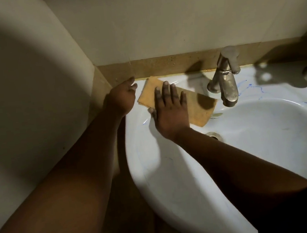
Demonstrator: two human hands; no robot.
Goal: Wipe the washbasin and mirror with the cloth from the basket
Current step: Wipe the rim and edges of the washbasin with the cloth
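A folded orange cloth (197,103) lies flat on the back left ledge of the white washbasin (174,171). My right hand (169,110) presses down on the cloth with straight, spread fingers. My left hand (123,98) rests at the basin's far left corner, just left of the cloth, fingers relaxed and holding nothing. The mirror and the basket are out of view.
A metal tap (225,81) stands at the back of the basin, right of the cloth. The drain (215,135) shows partly behind my right forearm. A brown ledge (162,65) and beige wall run behind; a side wall closes the left.
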